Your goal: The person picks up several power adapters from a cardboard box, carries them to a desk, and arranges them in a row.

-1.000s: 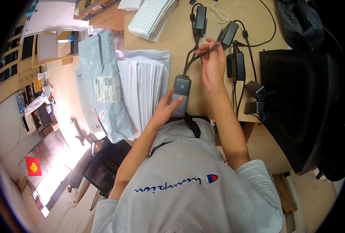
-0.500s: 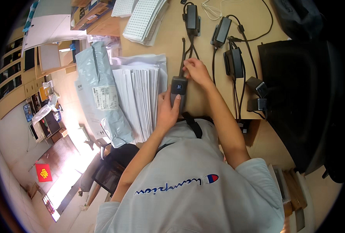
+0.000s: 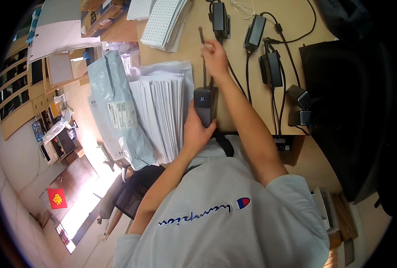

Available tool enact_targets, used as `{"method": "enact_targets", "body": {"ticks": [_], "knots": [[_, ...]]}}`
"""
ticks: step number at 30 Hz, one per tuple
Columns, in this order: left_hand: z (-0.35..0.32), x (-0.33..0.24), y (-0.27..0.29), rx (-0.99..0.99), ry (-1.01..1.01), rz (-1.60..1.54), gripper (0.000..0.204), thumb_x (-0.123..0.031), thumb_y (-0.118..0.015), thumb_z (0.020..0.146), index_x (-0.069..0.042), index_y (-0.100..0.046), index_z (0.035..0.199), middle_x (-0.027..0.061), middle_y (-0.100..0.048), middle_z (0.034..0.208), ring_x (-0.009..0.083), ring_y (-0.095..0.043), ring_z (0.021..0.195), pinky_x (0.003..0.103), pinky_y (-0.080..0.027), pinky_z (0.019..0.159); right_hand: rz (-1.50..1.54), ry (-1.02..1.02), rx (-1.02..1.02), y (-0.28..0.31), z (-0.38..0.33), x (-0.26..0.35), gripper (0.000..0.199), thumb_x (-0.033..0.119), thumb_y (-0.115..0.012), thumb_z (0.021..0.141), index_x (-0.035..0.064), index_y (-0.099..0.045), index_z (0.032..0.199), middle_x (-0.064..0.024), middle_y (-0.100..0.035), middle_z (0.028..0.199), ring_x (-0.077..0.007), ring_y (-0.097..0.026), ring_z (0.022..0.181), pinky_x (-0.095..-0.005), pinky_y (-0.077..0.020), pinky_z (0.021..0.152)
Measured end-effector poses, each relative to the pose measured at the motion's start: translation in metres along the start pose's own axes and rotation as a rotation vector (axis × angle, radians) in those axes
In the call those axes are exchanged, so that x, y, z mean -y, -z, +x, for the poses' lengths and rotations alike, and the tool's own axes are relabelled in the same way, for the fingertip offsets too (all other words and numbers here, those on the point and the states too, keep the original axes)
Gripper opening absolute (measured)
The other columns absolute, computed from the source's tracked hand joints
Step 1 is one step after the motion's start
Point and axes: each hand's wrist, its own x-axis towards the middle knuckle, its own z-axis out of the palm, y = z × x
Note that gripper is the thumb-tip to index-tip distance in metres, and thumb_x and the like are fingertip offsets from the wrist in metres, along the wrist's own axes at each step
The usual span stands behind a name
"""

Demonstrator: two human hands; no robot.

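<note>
My left hand point(image 3: 195, 132) is wrapped around a dark grey power bank point(image 3: 202, 101), a slim block with a small lit display near its far end. A dark, flat cable point(image 3: 204, 76) rises from that far end. Farther up, my right hand point(image 3: 215, 60) pinches the cable between closed fingers. The tip of the cable sticks out beyond the fingers. Just past my right hand, a black power adapter point(image 3: 220, 20) lies on the wooden desk point(image 3: 234, 111). Part of the cable is hidden behind my right hand.
More black power adapters point(image 3: 254, 33) with cords lie to the right, beside a large black monitor point(image 3: 346, 116). On the left are a stack of white envelopes point(image 3: 160, 116) and a grey plastic parcel point(image 3: 122, 111). White perforated sheets point(image 3: 166, 24) lie at the far edge.
My right hand has moved farther away along the cable, which now stands straighter. My left thumb has shifted off the front of the power bank to its right side.
</note>
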Motion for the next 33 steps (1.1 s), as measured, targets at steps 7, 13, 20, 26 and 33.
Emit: {"method": "enact_targets", "body": {"ticks": [7,13,20,26,33], "knots": [[-0.004,-0.007,0.003,-0.013,0.065,-0.008,0.091,-0.019,-0.079,0.078,0.002,-0.026,0.149,0.0308,-0.065,0.115,0.044,-0.066,0.105,0.044,-0.051,0.094,0.403,0.108,-0.188,0.001,-0.015,0.044,0.033,0.03,-0.039,0.108,0.0024,-0.058,0.112,0.0003,-0.055,0.077,-0.0069,-0.05,0.064,-0.0217,-0.038,0.058],[-0.005,-0.006,-0.003,-0.112,-0.125,0.04,0.089,-0.018,-0.077,0.082,0.005,-0.025,0.15,0.0315,-0.049,0.14,0.0417,-0.052,0.129,0.042,-0.041,0.109,0.266,0.165,-0.339,0.019,0.0,0.005,0.034,0.028,-0.039,0.106,0.0032,-0.06,0.096,0.0012,-0.043,0.059,-0.0072,-0.036,0.046,-0.0249,-0.0283,0.041],[0.057,-0.05,0.026,-0.231,-0.538,0.136,0.064,-0.012,-0.066,0.088,0.003,-0.039,0.144,0.0258,-0.043,0.143,0.0423,-0.043,0.134,0.042,-0.033,0.114,0.211,-0.187,-0.091,0.014,0.016,-0.021,0.034,0.026,-0.041,0.105,0.0022,-0.065,0.102,0.0019,-0.046,0.06,-0.007,-0.035,0.043,-0.0263,-0.0264,0.038],[0.16,-0.077,0.027,-0.212,-0.63,0.265,0.049,-0.013,-0.058,0.091,-0.003,-0.05,0.138,0.0197,-0.049,0.144,0.0414,-0.049,0.13,0.044,-0.041,0.108,0.548,-0.261,-0.088,0.006,0.019,-0.014,0.035,0.024,-0.038,0.105,0.0018,-0.064,0.103,-0.0008,-0.05,0.059,-0.0106,-0.041,0.046,-0.0286,-0.0338,0.044],[0.222,-0.064,0.021,-0.175,-0.717,0.594,0.059,-0.003,-0.052,0.086,-0.011,-0.049,0.144,0.0117,-0.051,0.147,0.0368,-0.053,0.126,0.044,-0.045,0.105,0.544,-0.407,-0.028,0.017,0.019,-0.004,0.035,0.024,-0.037,0.106,0.0007,-0.063,0.098,0.0006,-0.046,0.056,-0.0094,-0.034,0.039,-0.0288,-0.025,0.038]]}}
